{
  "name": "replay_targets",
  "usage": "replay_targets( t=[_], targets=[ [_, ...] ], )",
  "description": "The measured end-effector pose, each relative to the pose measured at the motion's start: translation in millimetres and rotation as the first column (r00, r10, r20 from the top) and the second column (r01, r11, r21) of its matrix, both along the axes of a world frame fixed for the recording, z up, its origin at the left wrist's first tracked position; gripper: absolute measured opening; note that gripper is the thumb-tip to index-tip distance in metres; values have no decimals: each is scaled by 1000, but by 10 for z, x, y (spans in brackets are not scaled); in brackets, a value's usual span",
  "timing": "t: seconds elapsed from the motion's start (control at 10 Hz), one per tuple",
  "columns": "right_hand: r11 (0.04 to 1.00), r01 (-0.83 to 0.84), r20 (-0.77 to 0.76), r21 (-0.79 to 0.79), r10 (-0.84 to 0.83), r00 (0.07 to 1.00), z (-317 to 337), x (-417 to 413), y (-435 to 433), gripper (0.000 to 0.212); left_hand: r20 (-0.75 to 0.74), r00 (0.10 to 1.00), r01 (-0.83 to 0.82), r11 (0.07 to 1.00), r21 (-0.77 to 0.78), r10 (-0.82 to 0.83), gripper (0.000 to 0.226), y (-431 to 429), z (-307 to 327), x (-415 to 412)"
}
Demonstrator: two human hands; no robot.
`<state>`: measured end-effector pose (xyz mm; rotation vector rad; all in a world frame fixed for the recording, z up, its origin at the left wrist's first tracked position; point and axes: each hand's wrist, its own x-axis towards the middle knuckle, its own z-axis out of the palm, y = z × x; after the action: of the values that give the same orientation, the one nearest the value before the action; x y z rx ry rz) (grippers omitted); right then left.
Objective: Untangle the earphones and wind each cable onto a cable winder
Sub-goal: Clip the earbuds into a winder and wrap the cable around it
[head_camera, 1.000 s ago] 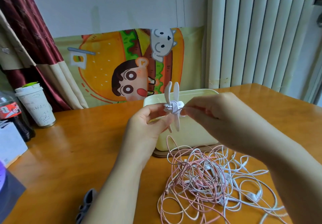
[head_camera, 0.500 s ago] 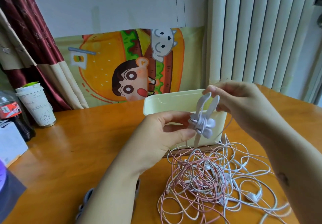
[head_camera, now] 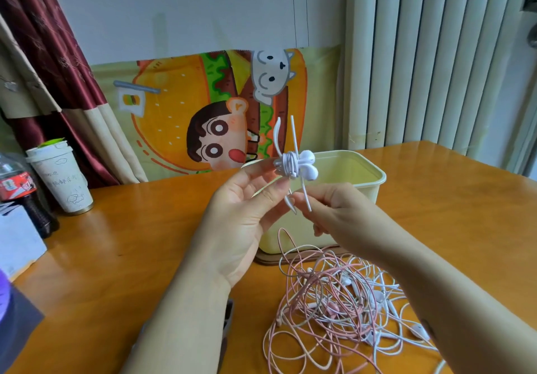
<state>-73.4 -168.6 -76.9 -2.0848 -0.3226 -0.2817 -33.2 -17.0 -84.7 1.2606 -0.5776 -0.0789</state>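
- Left hand [head_camera: 241, 213] is up in front of the bin [head_camera: 363, 170], thumb and fingertips pinching the winder [head_camera: 275, 138] right at its middle.
- White cable [head_camera: 288, 165] is coiled tight round that middle, and the two earbuds [head_camera: 308, 157] poke out to the right of the coil.
- Winder's thin prongs stick up above the coil and down below it.
- Right hand [head_camera: 340, 213] sits just under it, fingertips nipped on the lower prong ends, other fingers curled in.
- The rest is a messy pink and white tangle [head_camera: 334, 301] lying on the table [head_camera: 116, 243] in front of the bin, partly under the right forearm.
- Paper cup [head_camera: 62, 179] and cola bottle [head_camera: 20, 187] stand far left.
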Motion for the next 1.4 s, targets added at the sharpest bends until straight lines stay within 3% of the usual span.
replay_targets(
  t=[0.1, 0.3, 0.4, 0.5, 0.7, 1.0, 1.1, 1.2, 1.3, 1.4],
  targets=[
    [996, -17, 7, -92, 17, 1000, -18, 11, 8, 52, -33, 999, 6, 1000, -23, -7, 32, 21, -17, 50],
    [961, -67, 3, -267, 71, 997, -48, 19, 2, 29, -138, 987, -106, 986, -126, 88, 37, 32, -94, 109],
    [934, -50, 54, -354, 74, 996, -35, -20, 15, 38, -119, 969, -226, 971, -73, 217, 31, 6, -131, 115],
    [930, 5, 114, -367, 39, 993, 84, -111, 0, 29, -34, 960, -278, 960, 29, 279, 25, 1, -130, 86],
    [967, 189, 354, -174, -117, 928, 286, -178, -228, 28, 120, 964, -257, 949, 182, 238, 23, -24, -92, 33],
    [939, 343, 463, 15, -310, 830, 210, -21, -374, 24, 225, 970, -173, 921, 349, 97, 26, -71, -47, -75],
    [937, 328, 429, 121, -347, 834, 187, 16, -391, 23, 205, 978, -96, 935, 341, 25, 30, -67, -14, -109],
    [910, 110, 201, 400, -204, 958, 118, 62, -374, 34, 86, 993, 69, 986, 155, -83, 27, -93, 41, -166],
    [904, -20, 17, 427, 15, 1000, -2, 123, -238, 24, -35, 986, 160, 987, -28, -161, 30, -129, 75, -192],
    [970, 37, -12, 239, -35, 999, -84, 141, -142, 38, -92, 986, 122, 983, -138, -136, 28, -129, 105, -185]
  ],
)
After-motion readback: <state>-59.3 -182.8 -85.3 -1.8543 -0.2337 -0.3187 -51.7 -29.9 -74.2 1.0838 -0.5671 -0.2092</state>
